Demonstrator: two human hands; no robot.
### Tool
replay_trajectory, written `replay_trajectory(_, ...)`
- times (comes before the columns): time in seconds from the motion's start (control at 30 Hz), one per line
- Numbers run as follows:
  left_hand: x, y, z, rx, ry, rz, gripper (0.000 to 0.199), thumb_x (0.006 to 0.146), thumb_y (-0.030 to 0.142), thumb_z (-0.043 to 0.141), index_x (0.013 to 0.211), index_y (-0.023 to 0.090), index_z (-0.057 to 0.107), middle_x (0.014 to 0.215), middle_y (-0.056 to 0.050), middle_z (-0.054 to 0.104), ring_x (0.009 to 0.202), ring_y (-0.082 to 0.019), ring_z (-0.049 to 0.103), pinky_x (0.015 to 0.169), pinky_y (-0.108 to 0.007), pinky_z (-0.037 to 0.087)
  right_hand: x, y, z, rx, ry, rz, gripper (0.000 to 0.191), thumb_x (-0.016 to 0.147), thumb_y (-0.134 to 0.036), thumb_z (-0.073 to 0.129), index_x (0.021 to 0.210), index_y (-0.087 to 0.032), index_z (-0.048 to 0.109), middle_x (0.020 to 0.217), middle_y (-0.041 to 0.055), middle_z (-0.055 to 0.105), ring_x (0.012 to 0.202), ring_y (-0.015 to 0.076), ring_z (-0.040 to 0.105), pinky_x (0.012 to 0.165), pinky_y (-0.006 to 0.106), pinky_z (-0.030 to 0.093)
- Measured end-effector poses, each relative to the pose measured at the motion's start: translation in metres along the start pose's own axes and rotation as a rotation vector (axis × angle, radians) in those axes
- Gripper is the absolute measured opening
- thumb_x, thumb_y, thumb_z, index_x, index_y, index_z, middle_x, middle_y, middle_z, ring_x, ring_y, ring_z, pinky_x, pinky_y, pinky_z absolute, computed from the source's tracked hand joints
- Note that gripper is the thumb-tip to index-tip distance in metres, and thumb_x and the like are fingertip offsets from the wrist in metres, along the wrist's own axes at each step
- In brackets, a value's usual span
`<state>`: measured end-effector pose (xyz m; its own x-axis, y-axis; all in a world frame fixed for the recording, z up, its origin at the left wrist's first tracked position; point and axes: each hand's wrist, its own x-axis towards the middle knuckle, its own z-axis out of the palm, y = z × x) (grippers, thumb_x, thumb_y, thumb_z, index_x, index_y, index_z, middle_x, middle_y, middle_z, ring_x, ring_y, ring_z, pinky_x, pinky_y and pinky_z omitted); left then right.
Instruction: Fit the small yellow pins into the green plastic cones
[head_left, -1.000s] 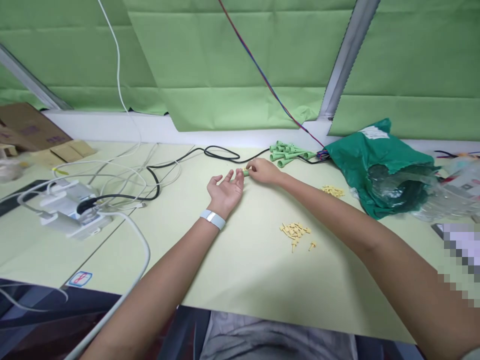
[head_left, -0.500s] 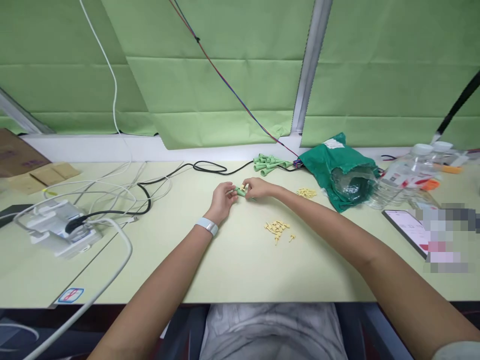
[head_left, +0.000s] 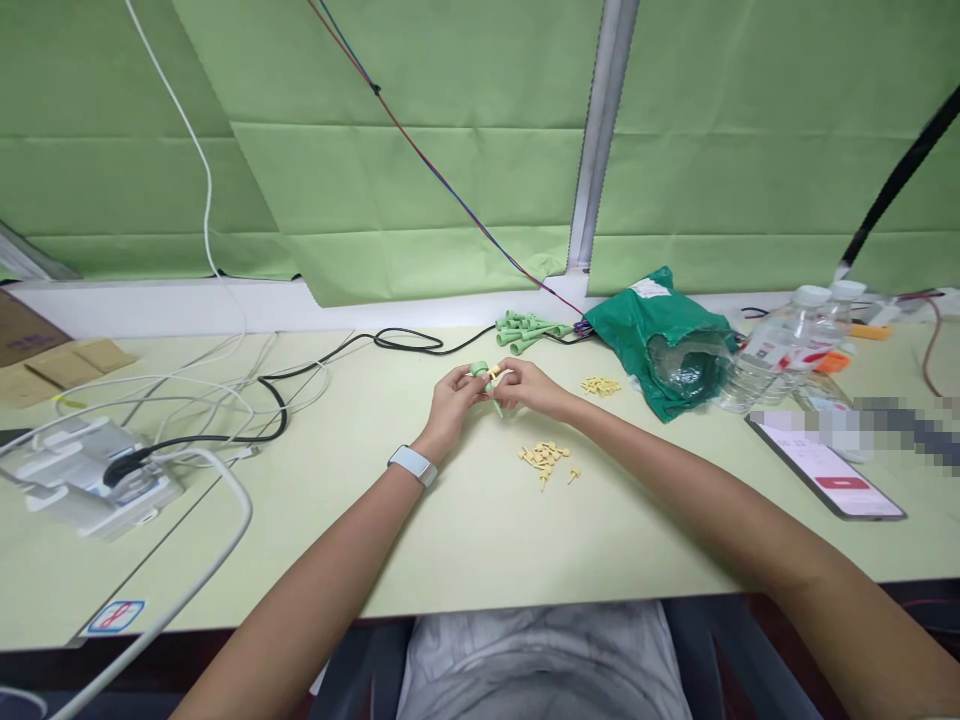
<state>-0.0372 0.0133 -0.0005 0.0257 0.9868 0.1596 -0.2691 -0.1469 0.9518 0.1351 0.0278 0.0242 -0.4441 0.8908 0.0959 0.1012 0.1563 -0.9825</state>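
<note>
My left hand [head_left: 452, 402] is closed on a green plastic piece [head_left: 480, 370] with a rounded top and a thin lower end. From the right, my right hand [head_left: 523, 386] pinches a small yellow piece [head_left: 493, 373] against the green one. Nearer the table's front edge lies a loose pile of yellow pieces [head_left: 544, 458], with one yellow piece [head_left: 574, 475] apart on its right. A second yellow pile [head_left: 601, 386] is beyond my right forearm. Several green cone-shaped pieces [head_left: 525, 330] lie at the back.
A torn green bag [head_left: 652, 340], clear bottles [head_left: 776, 350] and a phone [head_left: 832, 470] are on the right. White power strips [head_left: 97, 475] and tangled cables [head_left: 281, 400] cover the left. Brown cardboard [head_left: 67, 370] sits at the far left.
The green piece has turned more upright between my hands, and its rounded top now shows. The camera view has shifted slightly to the right.
</note>
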Motion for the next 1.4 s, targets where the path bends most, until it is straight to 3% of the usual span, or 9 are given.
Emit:
replay_trajectory(0.07, -0.002, 0.002, 0.000, 0.025, -0.052, 0.017, 0.047, 0.068, 0.035, 0.091, 0.107, 0.015, 0.074, 0.086, -0.004, 0.072, 0.081, -0.018, 0.069, 0.081, -0.034, 0.055, -0.008, -0.002, -0.005, -0.024, 0.024, -0.033, 0.015, 0.089, -0.032, 0.068, 0.088, -0.019, 0.060, 0.072, 0.0003, 0.069, 0.063, 0.0136, 0.064, 0.059, 0.024, 0.051)
replay_trajectory(0.17, -0.004, 0.004, 0.000, 0.061, -0.143, 0.011, 0.051, 0.070, 0.034, 0.090, 0.117, 0.019, 0.075, 0.091, -0.004, 0.070, 0.085, -0.019, 0.070, 0.083, -0.034, 0.055, -0.017, -0.005, -0.014, -0.105, 0.027, -0.040, 0.023, 0.096, -0.035, 0.058, 0.081, -0.018, 0.062, 0.075, 0.0034, 0.069, 0.060, 0.0125, 0.062, 0.053, 0.023, 0.049)
replay_trajectory(0.33, -0.010, 0.008, 0.004, 0.165, -0.188, 0.053, 0.061, 0.078, 0.031, 0.085, 0.136, 0.021, 0.069, 0.093, -0.003, 0.069, 0.086, -0.017, 0.068, 0.087, -0.034, 0.053, -0.030, -0.008, -0.026, -0.168, -0.106, 0.038, 0.026, 0.095, -0.037, 0.059, 0.085, -0.016, 0.069, 0.075, 0.0049, 0.069, 0.057, 0.0128, 0.061, 0.050, 0.023, 0.047)
replay_trajectory(0.53, -0.017, 0.010, 0.012, 0.348, -0.381, 0.117, 0.034, 0.082, 0.038, 0.081, 0.107, 0.015, 0.078, 0.101, -0.010, 0.076, 0.094, -0.023, 0.070, 0.087, -0.035, 0.053, -0.055, -0.005, -0.026, -0.175, -0.072, -0.033, 0.031, 0.090, -0.044, 0.067, 0.078, -0.015, 0.070, 0.068, 0.0028, 0.068, 0.054, 0.0121, 0.056, 0.051, 0.024, 0.043)
replay_trajectory(0.8, -0.023, 0.011, 0.017, 0.440, -0.369, 0.200, 0.031, 0.084, 0.039, 0.080, 0.103, 0.016, 0.080, 0.101, -0.009, 0.079, 0.093, -0.024, 0.072, 0.082, -0.033, 0.055, -0.070, 0.001, -0.026, -0.644, 0.078, -0.297, 0.036, 0.096, -0.033, 0.060, 0.066, -0.016, 0.068, 0.057, 0.0001, 0.061, 0.053, 0.0122, 0.051, 0.057, 0.027, 0.033)
replay_trajectory(1.07, -0.025, 0.019, 0.022, 0.524, -0.309, 0.255, 0.027, 0.083, 0.040, 0.078, 0.088, 0.014, 0.080, 0.081, -0.005, 0.074, 0.074, -0.018, 0.066, 0.067, -0.028, 0.051, -0.072, 0.006, -0.010, -1.140, 0.260, -0.465, 0.027, 0.102, -0.023, 0.052, 0.082, -0.015, 0.069, 0.077, 0.0079, 0.068, 0.066, 0.0164, 0.055, 0.062, 0.030, 0.028)
replay_trajectory(1.17, -0.025, 0.020, 0.024, 0.468, -0.298, 0.275, 0.031, 0.081, 0.042, 0.081, 0.097, 0.014, 0.081, 0.089, -0.007, 0.076, 0.084, -0.021, 0.069, 0.076, -0.032, 0.055, -0.073, 0.004, -0.010, -1.029, 0.310, -0.463, 0.023, 0.100, -0.024, 0.055, 0.084, -0.016, 0.069, 0.079, 0.0073, 0.070, 0.069, 0.0169, 0.058, 0.063, 0.029, 0.031)
replay_trajectory(1.3, -0.025, 0.020, 0.022, 0.441, -0.313, 0.303, 0.040, 0.083, 0.046, 0.081, 0.109, 0.016, 0.081, 0.102, -0.010, 0.077, 0.096, -0.026, 0.071, 0.086, -0.038, 0.057, -0.074, -0.002, -0.017, -0.652, 0.193, -0.357, 0.019, 0.099, -0.024, 0.056, 0.090, -0.018, 0.072, 0.080, 0.0028, 0.074, 0.067, 0.0142, 0.062, 0.064, 0.025, 0.039)
replay_trajectory(1.4, -0.026, 0.019, 0.021, 0.446, -0.336, 0.314, 0.042, 0.085, 0.047, 0.079, 0.114, 0.018, 0.081, 0.114, -0.012, 0.076, 0.104, -0.027, 0.070, 0.092, -0.039, 0.057, -0.073, -0.003, -0.021, -0.553, 0.178, -0.335, 0.018, 0.097, -0.024, 0.058, 0.089, -0.017, 0.074, 0.076, 0.0014, 0.074, 0.063, 0.0133, 0.062, 0.063, 0.025, 0.041)
